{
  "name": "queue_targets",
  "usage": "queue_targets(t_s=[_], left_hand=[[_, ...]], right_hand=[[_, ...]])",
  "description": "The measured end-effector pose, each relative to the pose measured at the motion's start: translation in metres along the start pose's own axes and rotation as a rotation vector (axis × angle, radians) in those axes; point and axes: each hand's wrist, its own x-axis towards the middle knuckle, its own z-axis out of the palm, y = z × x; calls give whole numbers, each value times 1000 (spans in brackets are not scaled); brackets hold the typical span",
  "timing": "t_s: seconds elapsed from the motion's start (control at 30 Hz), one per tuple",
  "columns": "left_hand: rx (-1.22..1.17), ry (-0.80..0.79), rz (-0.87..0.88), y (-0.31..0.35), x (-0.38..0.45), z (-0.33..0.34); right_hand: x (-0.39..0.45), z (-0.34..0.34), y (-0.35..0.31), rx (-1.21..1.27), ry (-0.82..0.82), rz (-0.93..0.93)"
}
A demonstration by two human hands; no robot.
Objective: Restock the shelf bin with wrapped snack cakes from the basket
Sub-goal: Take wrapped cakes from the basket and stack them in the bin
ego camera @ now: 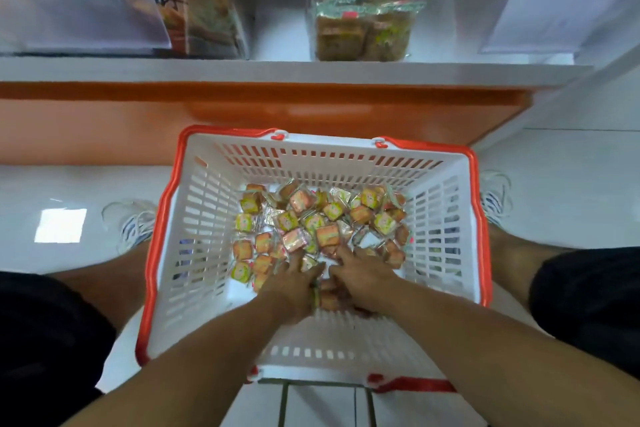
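1. The wrapped snack cakes (313, 224) lie loose in a heap on the floor of the white basket (194, 218), spreading ahead of both hands and off to either side.
2. The left hand (292, 282) and right hand (360, 282) are down in the heap side by side, fingers curled, gathering a clump of cakes between them; how many each holds I cannot tell.
3. The basket has orange handles (162, 215) and stands on the pale floor between the person's shoes (133, 224).
4. Well ahead of the hands, on a white shelf (277, 71), stands a clear shelf bin (362, 14), part-filled with similar wrapped cakes.
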Motion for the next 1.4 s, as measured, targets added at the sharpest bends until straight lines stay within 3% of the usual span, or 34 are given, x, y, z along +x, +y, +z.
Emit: queue_targets(t_s=[0.13,0.3,0.43,0.57,0.7,0.87,0.93,1.0,1.07,1.13,1.2,1.3,1.4], left_hand=[[-17,100,-24,-3,11,3],[-35,-24,-30,-8,16,3],[-222,10,-90,-7,18,-2],[-205,-71,-149,-6,8,-11],[-395,-60,-160,-3,-10,-36],[-951,-108,-53,-14,-47,-100],[-1176,-133,-23,-13,-65,-134],[-1189,-118,74,-9,-88,-177],[-1164,-71,182,-7,-115,-222],[-1237,-26,311,-4,-148,-261],[-1387,-11,478,-1,-183,-290],[-1540,-23,698,3,-224,-318],[-1659,-71,789,5,-236,-325]], right_hand=[[2,-1,3,112,22,-3],[6,-5,10,340,17,135],[5,-10,8,376,-15,206],[4,-27,5,340,-74,252],[-4,-65,2,270,-42,211],[-40,-182,-22,78,-109,15],[-68,-235,-37,-66,-41,-28],[-109,-285,-51,-261,132,-69],[-150,-329,-62,-304,331,-133],[-185,-364,-70,-121,495,-229],[-202,-382,-72,210,608,-352],[-206,-384,-69,630,678,-526],[-195,-380,-65,815,683,-600]])
